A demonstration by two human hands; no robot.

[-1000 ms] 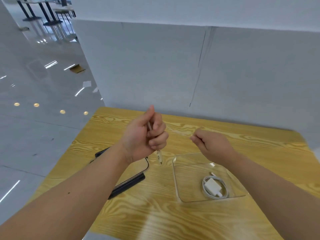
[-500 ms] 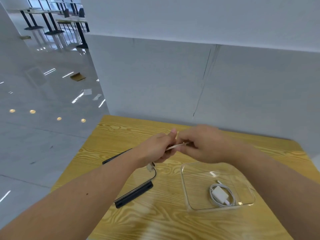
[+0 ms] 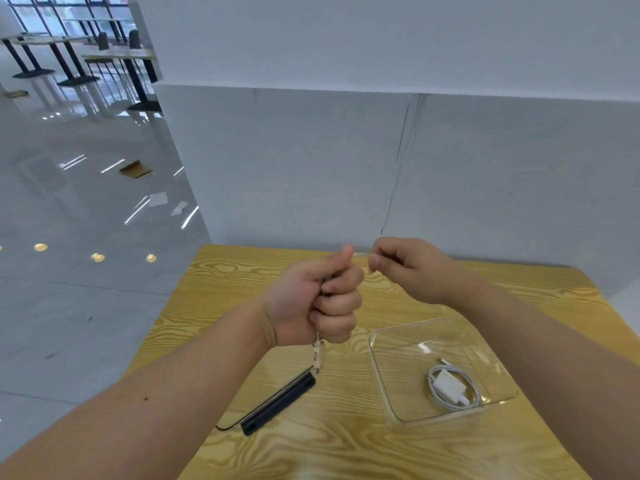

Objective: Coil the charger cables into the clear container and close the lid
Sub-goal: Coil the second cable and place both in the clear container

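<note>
Gripping a white charger cable (image 3: 319, 355) in my left hand (image 3: 313, 301), fist closed tight around it, w/ the plug end dangling below the fist. Right hand (image 3: 408, 268) pinches the cable's other stretch btwn thumb & fingertips, close to the left thumb; the thin strand btwn both hands is faint. Both hands are held up over the wooden table (image 3: 346, 445). Clear container (image 3: 384, 375) sits on the table to the right, open, w/ a coiled white cable & charger brick (image 3: 450, 388) already inside. Black-edged lid (image 3: 277, 405) lies flat on the table left of the container, apart from it.
</note>
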